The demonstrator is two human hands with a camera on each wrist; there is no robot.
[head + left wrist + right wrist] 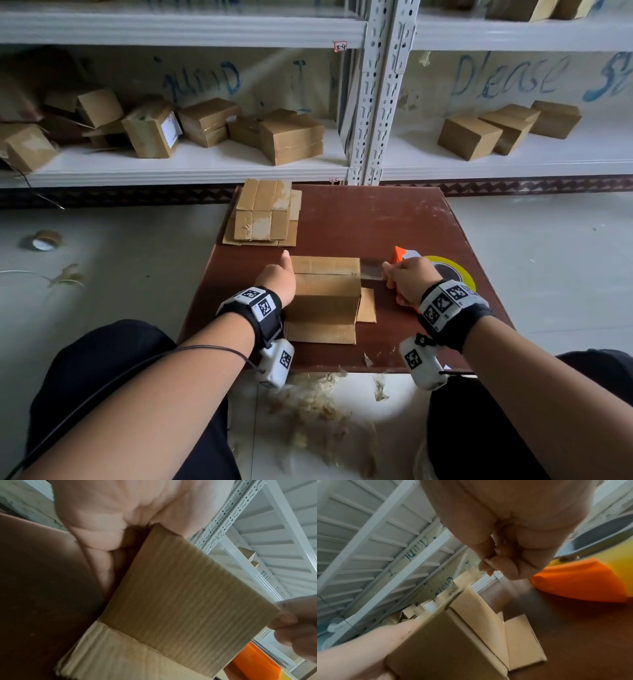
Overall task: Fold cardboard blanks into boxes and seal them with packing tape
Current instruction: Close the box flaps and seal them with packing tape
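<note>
1. The brown table [394, 222] fills frame centre; pale floor around; white shelving [191, 164] across the top holds finished boxes.
2. The box [325, 291] sits centre; the left hand [279, 279] presses its left side, thumb up, fingers hidden.
3. The right hand [409, 279] pinches the clear tape [371, 270] just right of it; flat blanks [263, 214] lie above.

Both forearms reach forward, each wrist in a black band with printed markers. The left hand [279, 279] lies flat against the side of the box [325, 294], thumb pointing ahead. The right hand [411, 279] is curled, fingertips [488, 566] pinched together on tape [371, 270].
</note>
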